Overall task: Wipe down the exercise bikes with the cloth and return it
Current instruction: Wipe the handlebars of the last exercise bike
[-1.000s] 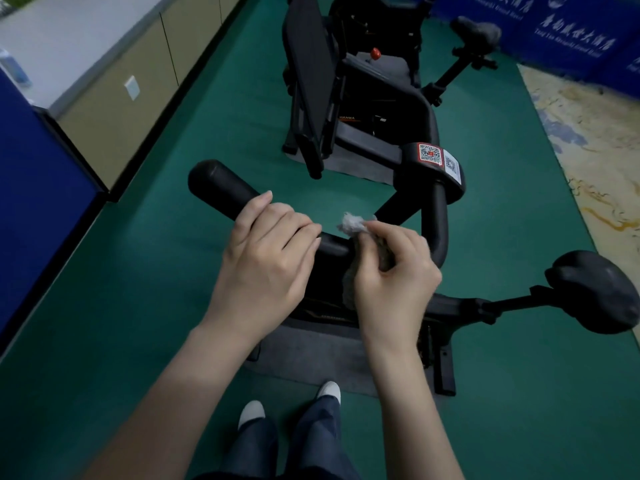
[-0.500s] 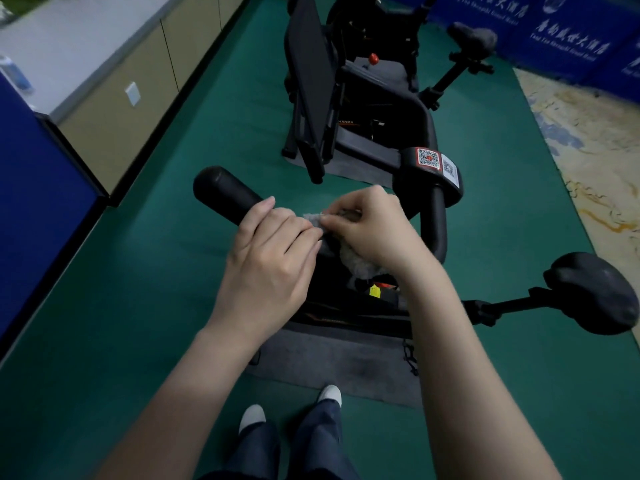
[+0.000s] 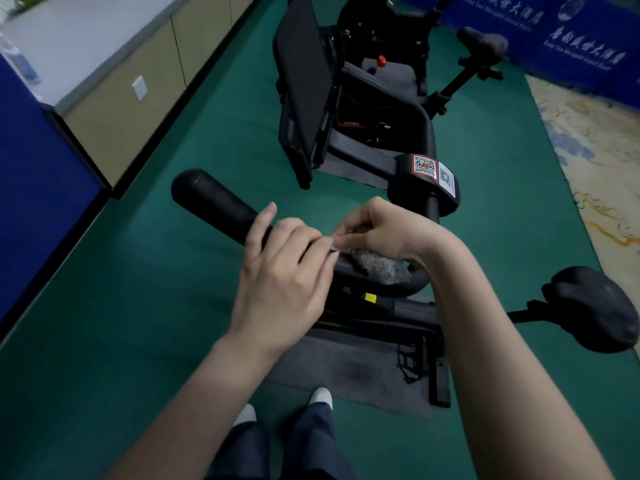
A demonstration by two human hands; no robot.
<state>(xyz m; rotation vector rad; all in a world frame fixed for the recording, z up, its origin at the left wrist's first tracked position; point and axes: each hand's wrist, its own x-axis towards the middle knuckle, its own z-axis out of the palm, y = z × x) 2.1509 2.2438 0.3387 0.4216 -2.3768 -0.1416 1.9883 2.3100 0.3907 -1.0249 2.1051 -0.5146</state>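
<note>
While left hand [image 3: 284, 271] curls over handlebar [image 3: 214, 202] at frame centre, steadying it, right hand [image 3: 381, 230] pinches cloth [image 3: 377, 268] over bar's bend, likely bunching it to wipe.

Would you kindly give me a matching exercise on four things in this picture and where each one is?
Things:
1. grey crumpled cloth
2. nearer black padded saddle
3. small red knob
4. red-framed QR sticker

Places:
A. on the farther bike
B. on the round black housing beyond the right hand
C. draped on the black handlebar, under the right hand
D. at the picture's right edge

Pairs: 1-C, 2-D, 3-A, 4-B.
</note>
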